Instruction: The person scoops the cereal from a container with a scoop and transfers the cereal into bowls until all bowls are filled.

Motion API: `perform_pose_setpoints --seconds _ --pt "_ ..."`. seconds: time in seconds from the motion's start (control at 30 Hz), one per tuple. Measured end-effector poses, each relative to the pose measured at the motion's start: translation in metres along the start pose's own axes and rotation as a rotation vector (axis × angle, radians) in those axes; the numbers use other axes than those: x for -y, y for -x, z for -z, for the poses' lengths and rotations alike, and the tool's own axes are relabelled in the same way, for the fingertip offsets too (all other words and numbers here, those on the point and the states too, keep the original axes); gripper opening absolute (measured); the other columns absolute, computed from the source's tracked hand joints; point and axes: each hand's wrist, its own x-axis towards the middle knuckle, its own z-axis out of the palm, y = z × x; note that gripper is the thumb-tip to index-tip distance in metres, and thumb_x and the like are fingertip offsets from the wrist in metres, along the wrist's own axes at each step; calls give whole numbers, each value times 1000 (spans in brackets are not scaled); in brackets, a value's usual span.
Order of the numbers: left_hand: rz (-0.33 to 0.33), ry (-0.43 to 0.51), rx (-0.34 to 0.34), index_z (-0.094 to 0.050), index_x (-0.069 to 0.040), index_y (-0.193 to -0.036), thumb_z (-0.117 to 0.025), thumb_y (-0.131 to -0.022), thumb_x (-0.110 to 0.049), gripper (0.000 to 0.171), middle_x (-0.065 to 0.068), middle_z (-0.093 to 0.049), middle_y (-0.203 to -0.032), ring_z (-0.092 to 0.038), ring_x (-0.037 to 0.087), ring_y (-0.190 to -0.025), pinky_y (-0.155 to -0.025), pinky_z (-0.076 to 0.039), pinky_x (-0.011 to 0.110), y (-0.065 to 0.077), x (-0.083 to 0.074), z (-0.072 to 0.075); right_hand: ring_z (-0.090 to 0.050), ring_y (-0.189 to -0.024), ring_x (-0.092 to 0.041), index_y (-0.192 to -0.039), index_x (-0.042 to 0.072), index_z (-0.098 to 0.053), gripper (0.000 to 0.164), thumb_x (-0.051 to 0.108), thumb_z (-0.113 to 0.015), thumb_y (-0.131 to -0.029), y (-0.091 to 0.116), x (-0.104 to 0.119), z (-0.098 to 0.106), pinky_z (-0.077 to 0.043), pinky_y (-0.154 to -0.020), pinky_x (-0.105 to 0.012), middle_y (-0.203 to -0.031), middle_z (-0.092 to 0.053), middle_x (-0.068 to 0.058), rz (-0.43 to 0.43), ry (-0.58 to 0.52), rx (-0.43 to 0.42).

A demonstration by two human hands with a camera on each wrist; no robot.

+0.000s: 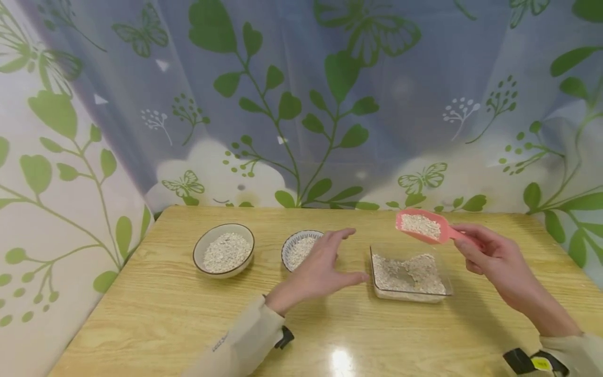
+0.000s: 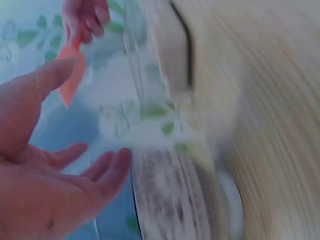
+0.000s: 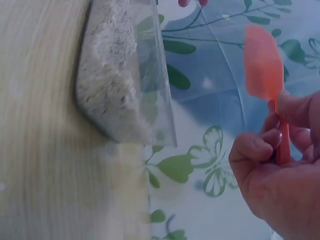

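Note:
My right hand point(image 1: 494, 256) grips the handle of a pink scoop point(image 1: 422, 226) heaped with oats. The scoop is held up behind and above a clear rectangular container point(image 1: 410, 296), where a hollow in the oats point(image 1: 426, 269) shows the bottom. My left hand point(image 1: 320, 267) reaches over the table with thumb and fingers spread and nothing between them. In the head view it overlaps a small patterned bowl point(image 1: 288, 246) holding oats, hiding its right side. The left wrist view is blurred, with the scoop point(image 2: 75, 75) beyond my left thumb.
A larger white bowl point(image 1: 200, 251) with a dark rim, also holding oats, stands at the left of the wooden table point(image 1: 155, 314). Behind the table's back edge hangs a curtain point(image 1: 292, 173) printed with leaves and butterflies.

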Motion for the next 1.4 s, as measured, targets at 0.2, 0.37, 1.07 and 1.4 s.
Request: perform_pose_setpoints --seconds 0.2,0.37,1.07,1.4 --pt "12 -14 -164 -42 -25 -155 -81 -83 -48 85 5 -43 -156 -48 30 -135 -107 -49 55 9 37 28 -49 -68 -10 -134 12 -64 32 8 -60 -103 -9 11 -16 -43 -52 -27 -93 -66 19 39 223 -33" --pt "73 -55 -172 -37 -23 -158 -84 -78 -52 98 8 -35 -160 -33 31 -146 -111 -44 64 16 57 39 -51 -68 -9 -134 7 -63 32 14 -62 -103 -18 21 -35 -44 -51 -27 -96 -66 22 67 371 -31" --pt "178 59 54 -10 -15 -166 -90 -68 -54 132 20 -24 -168 -31 42 -152 -123 -28 63 8 89 41 -39 -67 -2 -112 5 -74 28 -6 -74 -86 -52 28 -134 -38 -54 -18 -88 -63 -1 549 603 -13" --pt "184 116 60 -9 -17 -166 -90 -70 -53 131 20 -32 -165 -36 40 -150 -121 -32 63 8 92 40 -50 -74 -15 -117 14 -73 52 -16 -75 -74 -52 26 -162 -38 -44 -15 -84 -53 -2 856 994 -2"
